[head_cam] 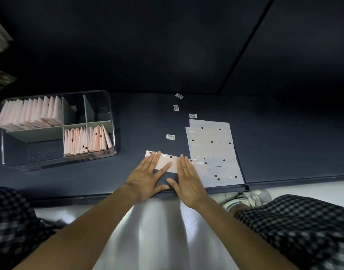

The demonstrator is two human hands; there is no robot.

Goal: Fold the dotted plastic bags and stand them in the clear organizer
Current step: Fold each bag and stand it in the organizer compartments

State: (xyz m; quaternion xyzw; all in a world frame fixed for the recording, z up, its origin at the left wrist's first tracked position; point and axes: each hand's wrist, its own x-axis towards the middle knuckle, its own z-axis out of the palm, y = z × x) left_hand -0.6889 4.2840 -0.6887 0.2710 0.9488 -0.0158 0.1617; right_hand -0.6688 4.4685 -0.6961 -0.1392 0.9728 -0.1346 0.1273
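Both hands lie flat with fingers straight, grasping nothing: the left hand point(147, 176) and the right hand point(188, 181) press side by side on a folded strip of dotted plastic bag point(167, 162) at the near edge of the dark table point(140, 117), the thumbs resting on the bare tabletop. A ring point(186, 172) shows on one finger of the right hand.

The clear organizer point(109, 106) stands well to the left of the hands. Its far-left compartment holds a row of folded pink bags point(31, 114) standing on edge; its near-right compartment holds a second, shorter row of folded bags point(85, 141) with dark dots visible. The two small far compartments and the near-left one hold none that can be seen.

Just right of the hands lies a flat stack of unfolded dotted bags point(212, 145), overlapping the strip's right end. Four small printed labels point(170, 137) lie scattered on the table beyond the strip.
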